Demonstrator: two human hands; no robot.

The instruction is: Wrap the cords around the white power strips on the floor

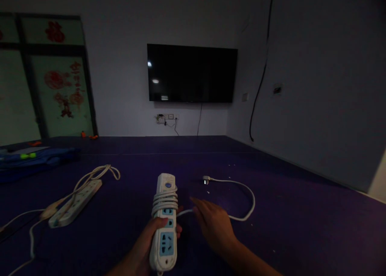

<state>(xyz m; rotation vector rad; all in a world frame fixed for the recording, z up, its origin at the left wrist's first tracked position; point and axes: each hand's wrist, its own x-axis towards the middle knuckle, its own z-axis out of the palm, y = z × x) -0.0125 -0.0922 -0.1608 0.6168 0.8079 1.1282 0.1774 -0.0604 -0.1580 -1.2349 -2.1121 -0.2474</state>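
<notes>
My left hand [158, 231] is closed around a white power strip [163, 260] with light blue sockets, held upright with its switch end away from me. Several turns of its white cord [165, 200] are wound round the strip below the switch. To the right, my right hand [212, 223] has its fingers together over the loose stretch of cord, which enters on the left side and comes out on the right; the exact grip is hidden. Beyond that hand the cord curves across the purple surface to its plug [206, 179].
A second white power strip [79, 203] with a tangled cord [99, 172] lies at the left. Behind it are folded blue cloth [48, 157] and small orange objects [87, 135]. White scraps dot the purple surface [289, 223]. A television [193, 74] hangs on the far wall.
</notes>
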